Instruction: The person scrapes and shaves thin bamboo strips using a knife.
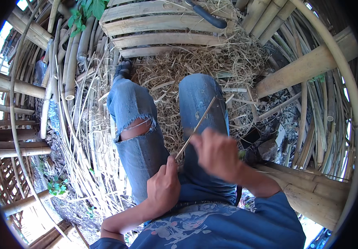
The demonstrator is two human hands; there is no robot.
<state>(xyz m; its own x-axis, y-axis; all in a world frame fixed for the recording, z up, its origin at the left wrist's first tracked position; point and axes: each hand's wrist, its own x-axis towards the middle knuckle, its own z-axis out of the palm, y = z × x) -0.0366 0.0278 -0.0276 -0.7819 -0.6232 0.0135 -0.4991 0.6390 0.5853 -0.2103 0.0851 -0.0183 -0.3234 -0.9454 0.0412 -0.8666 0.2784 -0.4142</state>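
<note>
The floor (73,209) is dirt. A big, messy heap of thin, curly shavings (166,70) covers the middle. Long bamboo strips (89,153) lie piled on the left. On the wooden slats (162,39) at the far end are a dark, bent tool (210,17) and more shavings.

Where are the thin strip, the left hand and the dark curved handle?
Thin strip (199,123): head view, on its bare length between the two ends.
Left hand (163,186): head view, on the back of the hand.
Dark curved handle (207,16): head view, near its middle.
</note>
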